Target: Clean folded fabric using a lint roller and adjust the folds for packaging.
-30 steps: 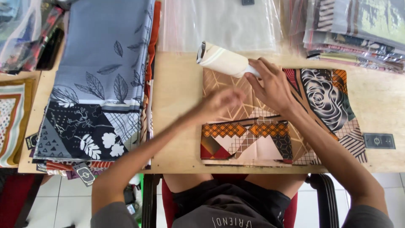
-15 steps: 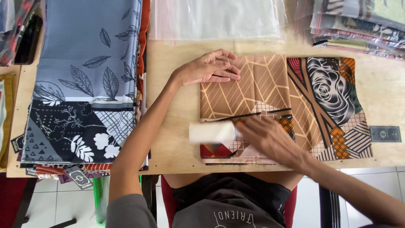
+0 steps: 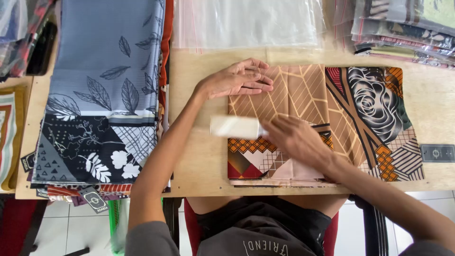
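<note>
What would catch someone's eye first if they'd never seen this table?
Mid-table, a folded patterned cloth in browns with a black-and-white rose lies on the wooden table. The left hand presses flat on its upper left corner, while the right hand holds a white roller at its left edge. A tall stack of blue-grey leaf-print fabric fills the left side.

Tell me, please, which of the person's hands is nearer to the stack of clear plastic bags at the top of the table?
Left. The left hand presses the folded patterned cloth just below the clear bags; the right hand, holding a white roller, is lower down.
</note>
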